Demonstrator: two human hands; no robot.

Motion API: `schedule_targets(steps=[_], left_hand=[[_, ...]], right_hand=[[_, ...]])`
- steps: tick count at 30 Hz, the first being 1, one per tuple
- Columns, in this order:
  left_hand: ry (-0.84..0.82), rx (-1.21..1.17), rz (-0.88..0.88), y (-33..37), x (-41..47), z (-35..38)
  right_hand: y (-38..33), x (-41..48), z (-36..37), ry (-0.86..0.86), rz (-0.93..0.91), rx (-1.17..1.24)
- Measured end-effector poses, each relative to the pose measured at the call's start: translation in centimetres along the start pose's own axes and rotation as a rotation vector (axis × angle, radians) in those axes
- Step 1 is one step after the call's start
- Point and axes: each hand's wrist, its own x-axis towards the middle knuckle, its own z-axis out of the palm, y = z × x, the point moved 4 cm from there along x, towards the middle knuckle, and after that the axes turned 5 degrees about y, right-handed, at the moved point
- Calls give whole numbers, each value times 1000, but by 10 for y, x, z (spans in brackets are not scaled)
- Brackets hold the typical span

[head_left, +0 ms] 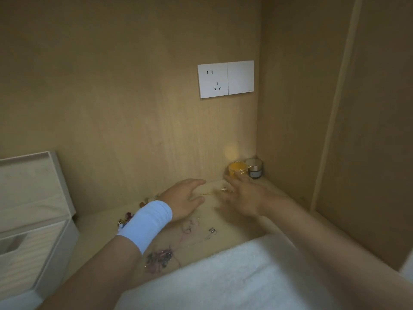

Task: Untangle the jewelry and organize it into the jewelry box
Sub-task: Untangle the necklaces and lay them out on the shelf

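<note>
Centrally, on the wooden worktop (pixel 223 220), a thin gold chain (pixel 209 193) is stretched between the two hands. Its long axis runs left to right, and its right end points at a small gold piece (pixel 224 189).

The left hand (pixel 185 198), banded by a white wristband (pixel 147 222), is laid flat beside the chain's left end; its grip is apart, fingers straight, nothing held. The right hand (pixel 243 198) is blurred; its grip is seen spread, fingers stretched towards the back corner, and contact with the gold piece cannot be told.

Nearer, a pink chain (pixel 190 227) is left in loops, and a silver chain (pixel 210 232) is angled from near-left to far-right. A dark beaded cluster (pixel 159 257) is found just beside a white cloth (pixel 223 276).

The jewelry box (pixel 33 198) is set at the left, lid raised, well apart from the gold chain. A yellow jar (pixel 238 168) and a silver-lidded jar (pixel 254 167) are tucked in the corner, just beyond the right fingertips.
</note>
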Motion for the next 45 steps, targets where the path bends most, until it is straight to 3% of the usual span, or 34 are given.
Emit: schedule_targets(steps=[5, 10, 16, 26, 36, 45], left_hand=[[152, -120, -61, -22, -64, -38], [100, -125, -154, -45, -119, -36], [26, -127, -203, -63, -144, -20], [28, -120, -167, -78, -146, -4], [153, -308, -276, -83, -150, -5], [219, -781, -303, -86, -152, -20]], right_hand=[[-80, -16, -5, 57, -267, 72], [-140, -29, 22, -18, -412, 100], [-160, -26, 51, -176, -301, 72], [-146, -17, 69, -94, -243, 14], [-154, -26, 75, -83, -285, 314], [-164, -32, 79, -144, -277, 694]])
